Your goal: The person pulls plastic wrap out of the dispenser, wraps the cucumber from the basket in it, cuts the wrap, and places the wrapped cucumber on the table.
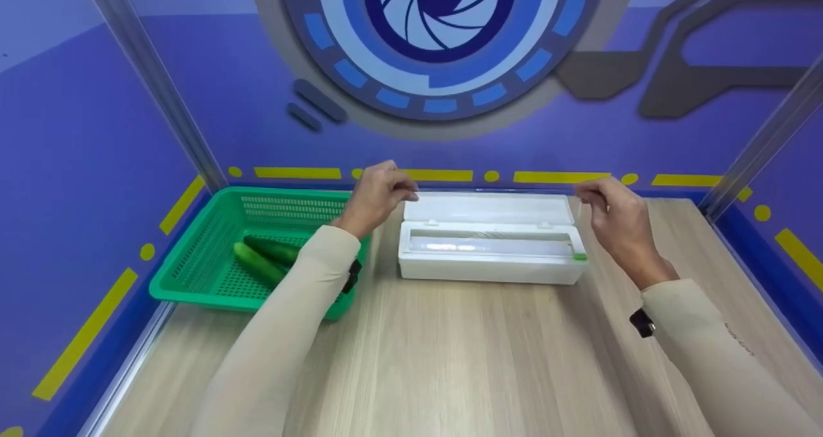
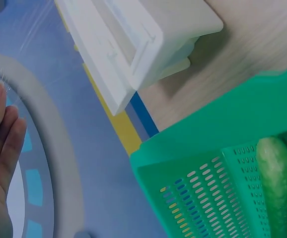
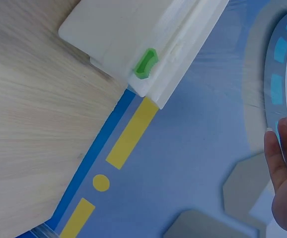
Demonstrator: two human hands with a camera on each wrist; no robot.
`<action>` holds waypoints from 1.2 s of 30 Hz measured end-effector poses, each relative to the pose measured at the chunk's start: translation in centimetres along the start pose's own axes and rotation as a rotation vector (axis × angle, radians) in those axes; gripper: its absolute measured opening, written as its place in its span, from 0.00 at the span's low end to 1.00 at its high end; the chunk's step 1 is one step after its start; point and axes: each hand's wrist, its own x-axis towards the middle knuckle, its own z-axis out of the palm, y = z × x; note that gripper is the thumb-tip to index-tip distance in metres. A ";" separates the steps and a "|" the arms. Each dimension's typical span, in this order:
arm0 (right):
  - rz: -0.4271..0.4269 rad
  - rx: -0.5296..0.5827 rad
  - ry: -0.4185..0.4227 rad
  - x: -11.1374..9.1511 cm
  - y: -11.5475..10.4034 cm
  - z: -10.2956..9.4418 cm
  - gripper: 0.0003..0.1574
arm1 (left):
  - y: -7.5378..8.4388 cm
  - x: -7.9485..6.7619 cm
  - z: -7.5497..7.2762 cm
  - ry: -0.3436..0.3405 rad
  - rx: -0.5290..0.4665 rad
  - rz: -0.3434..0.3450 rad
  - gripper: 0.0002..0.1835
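Note:
A white cling film box (image 1: 488,270) stands with its lid (image 1: 488,208) tipped back, and a roll of cling film (image 1: 482,245) lies inside. Thumb and fingertips of my left hand (image 1: 378,196) pinch clear film (image 2: 3,74), which glints by the thumb in the left wrist view. The hand is above the gap between the box and a green basket (image 1: 193,295). Beyond the box's right end, my right hand (image 1: 620,222) pinches the film's other side, its fingers partly cut off in the right wrist view. The sheet between the hands is nearly invisible.
Green cucumbers (image 1: 257,263) lie in the basket, partly behind my left forearm. A green slider (image 1: 580,257) sits on the box's front right corner. The wooden table (image 1: 476,360) meets a patterned blue wall (image 1: 257,122) just behind the box.

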 end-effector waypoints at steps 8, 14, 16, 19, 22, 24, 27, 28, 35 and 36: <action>-0.044 -0.007 0.019 0.7 0.2 -0.7 0.08 | 0.1 0.4 -0.8 0.007 -0.014 -0.002 0.04; -0.068 0.004 0.032 1.3 -0.2 -1.5 0.08 | 0.4 0.8 -1.5 0.029 -0.036 -0.004 0.05; -0.069 0.003 0.030 1.6 -0.4 -1.7 0.09 | 0.5 0.9 -1.8 0.038 -0.043 -0.006 0.05; -0.067 -0.001 0.027 2.0 -0.7 -2.1 0.09 | 0.7 1.0 -2.1 0.058 -0.054 0.000 0.04; -0.071 0.003 0.032 2.5 -0.9 -2.5 0.09 | 0.9 1.2 -2.4 0.076 -0.080 0.011 0.03; -0.075 0.007 0.038 2.7 -1.0 -2.8 0.09 | 1.1 1.3 -2.6 0.087 -0.096 0.016 0.02; -0.071 0.006 0.052 3.1 -1.2 -3.2 0.09 | 1.5 1.5 -2.9 0.104 -0.109 0.025 0.03; -0.068 0.006 0.056 3.2 -1.2 -3.3 0.10 | 1.6 1.5 -2.9 0.116 -0.116 0.036 0.03; 0.021 0.070 -0.085 3.9 -1.6 -5.5 0.10 | 2.1 1.8 -3.1 0.180 -0.160 0.086 0.02; 0.050 0.095 -0.132 4.1 -1.6 -5.9 0.11 | 2.2 1.7 -3.3 0.166 -0.180 0.066 0.01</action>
